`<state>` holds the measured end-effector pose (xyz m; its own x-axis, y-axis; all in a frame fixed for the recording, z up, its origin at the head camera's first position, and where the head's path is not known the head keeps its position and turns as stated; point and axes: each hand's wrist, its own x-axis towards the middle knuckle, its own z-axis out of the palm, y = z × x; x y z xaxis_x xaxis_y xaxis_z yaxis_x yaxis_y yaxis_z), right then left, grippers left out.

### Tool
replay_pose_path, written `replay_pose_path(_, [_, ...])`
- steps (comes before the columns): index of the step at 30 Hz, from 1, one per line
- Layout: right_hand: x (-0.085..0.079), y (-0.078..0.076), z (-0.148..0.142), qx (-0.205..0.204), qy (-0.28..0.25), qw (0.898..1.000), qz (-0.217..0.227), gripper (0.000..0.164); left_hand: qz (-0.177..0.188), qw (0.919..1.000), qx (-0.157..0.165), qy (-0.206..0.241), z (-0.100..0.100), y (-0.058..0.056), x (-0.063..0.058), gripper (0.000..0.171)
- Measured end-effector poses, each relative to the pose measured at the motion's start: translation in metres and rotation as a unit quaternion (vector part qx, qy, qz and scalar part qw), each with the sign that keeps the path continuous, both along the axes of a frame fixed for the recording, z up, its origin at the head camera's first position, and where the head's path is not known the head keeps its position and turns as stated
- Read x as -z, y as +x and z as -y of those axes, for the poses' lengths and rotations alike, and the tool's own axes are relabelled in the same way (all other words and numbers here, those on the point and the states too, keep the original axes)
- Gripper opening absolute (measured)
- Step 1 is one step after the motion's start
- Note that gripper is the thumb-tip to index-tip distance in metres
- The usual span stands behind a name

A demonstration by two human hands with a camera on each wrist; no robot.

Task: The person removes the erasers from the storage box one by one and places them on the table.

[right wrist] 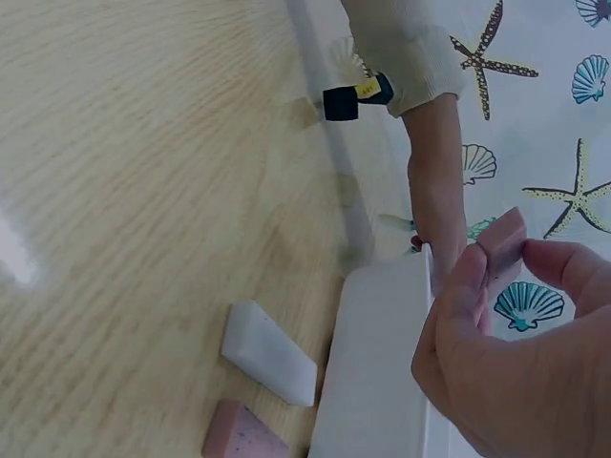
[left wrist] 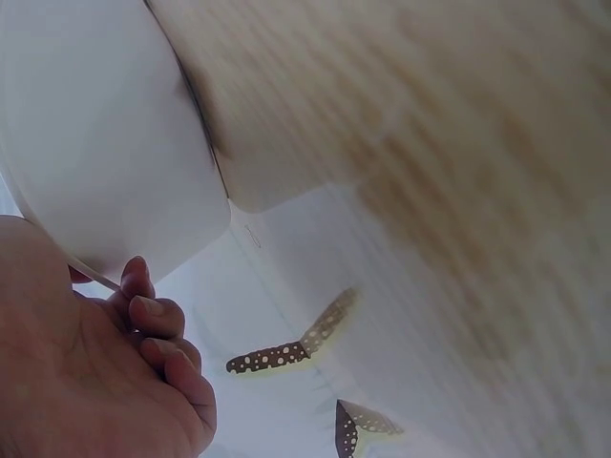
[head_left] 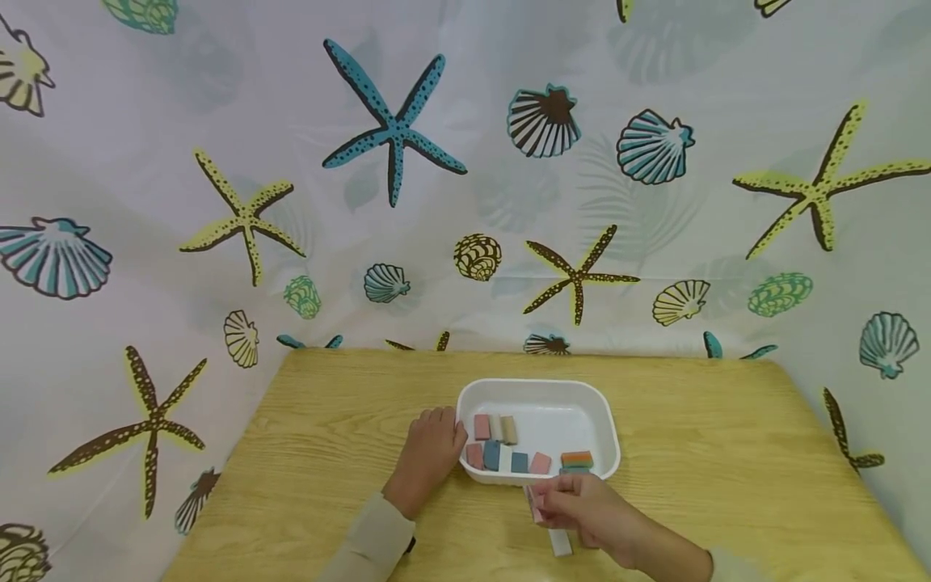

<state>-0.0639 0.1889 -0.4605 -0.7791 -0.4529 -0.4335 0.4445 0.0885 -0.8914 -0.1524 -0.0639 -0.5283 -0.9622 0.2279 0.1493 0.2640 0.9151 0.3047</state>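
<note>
A white block (head_left: 560, 544) and a pink block (right wrist: 242, 435) are seen on the wood-grain tabletop (head_left: 691, 453) at the near side. A pink piece (right wrist: 504, 243) is pinched by the right hand (head_left: 592, 517) near the white tray (head_left: 537, 387), whose left rim is gripped by the left hand (head_left: 429, 449). Small blocks (head_left: 491, 456) are held inside. Wood is spread left and right to the far edge, backed by a shell-and-starfish cloth (head_left: 451, 242).

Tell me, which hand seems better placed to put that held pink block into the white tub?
Probably the right hand: it pinches the pink block close to the near side of the white tub. The left hand holds the tub's left rim, so it looks better suited to steadying.
</note>
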Motion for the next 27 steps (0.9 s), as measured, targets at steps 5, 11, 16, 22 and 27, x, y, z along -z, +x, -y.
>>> replay_pose_path(5, [0.018, 0.011, 0.002, 0.012, 0.047, 0.999, 0.008, 0.032, 0.01, 0.9999, 0.002, 0.007, -0.001, 0.004, 0.004, 0.024])
replay_pose_path(11, [0.035, 0.011, 0.01, 0.012, 0.136, 0.99, -0.026, 0.031, -0.003, 1.0, 0.0, 0.004, 0.0, 0.003, 0.003, 0.023])
replay_pose_path(16, [0.048, 0.008, 0.018, 0.008, 0.181, 0.98, -0.085, 0.029, -0.001, 1.0, 0.004, 0.004, 0.001, 0.0, 0.0, 0.023])
replay_pose_path(22, [0.05, 0.003, 0.027, -0.03, 0.217, 0.957, -0.191, 0.02, 0.004, 1.0, 0.005, 0.006, 0.001, -0.001, 0.002, 0.023])
replay_pose_path(27, [0.05, -0.003, 0.032, -0.062, 0.236, 0.928, -0.282, 0.012, 0.006, 1.0, -0.001, 0.005, 0.0, -0.002, 0.004, 0.023])
